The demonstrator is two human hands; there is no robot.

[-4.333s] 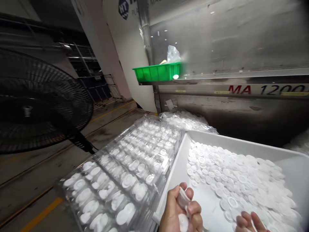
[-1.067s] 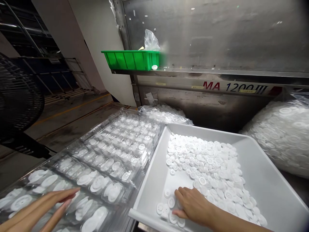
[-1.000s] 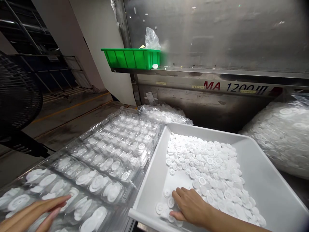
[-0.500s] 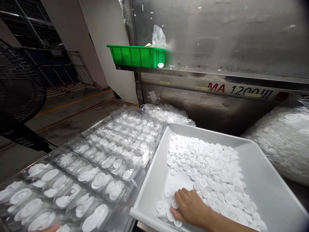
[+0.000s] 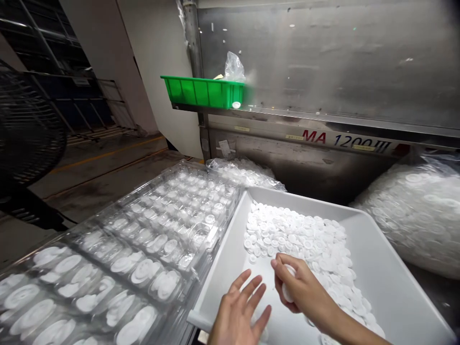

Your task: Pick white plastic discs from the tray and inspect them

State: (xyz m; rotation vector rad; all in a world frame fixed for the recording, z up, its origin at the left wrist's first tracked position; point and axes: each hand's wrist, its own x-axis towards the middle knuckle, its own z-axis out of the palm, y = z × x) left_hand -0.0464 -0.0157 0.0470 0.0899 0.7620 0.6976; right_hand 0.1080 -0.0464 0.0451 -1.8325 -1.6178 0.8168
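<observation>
You stand at a factory bench before a steel machine wall (image 5: 323, 62) lettered "MA 1200 III", a concrete floor (image 5: 97, 177) with yellow lines running off to the left past a black fan (image 5: 25, 139). Your right hand (image 5: 298, 290) is curled around a small stack of white discs (image 5: 287, 287), lifted just above the bare near-left floor of the white bin (image 5: 391, 268), whose far and right parts are heaped with loose white discs (image 5: 309, 244). Your left hand (image 5: 239, 314) hovers flat with fingers spread and holding nothing, over the bin's near-left rim. Left of the bin, touching its wall, lie clear blister trays (image 5: 151, 235) with discs seated in their pockets. Bagged discs (image 5: 413, 211) crowd the bin's right edge, another bag (image 5: 244, 172) lies behind its far-left corner, and a green bin (image 5: 201, 91) sits on the machine ledge above. The open room for your hands lies over the bin's bare near floor.
</observation>
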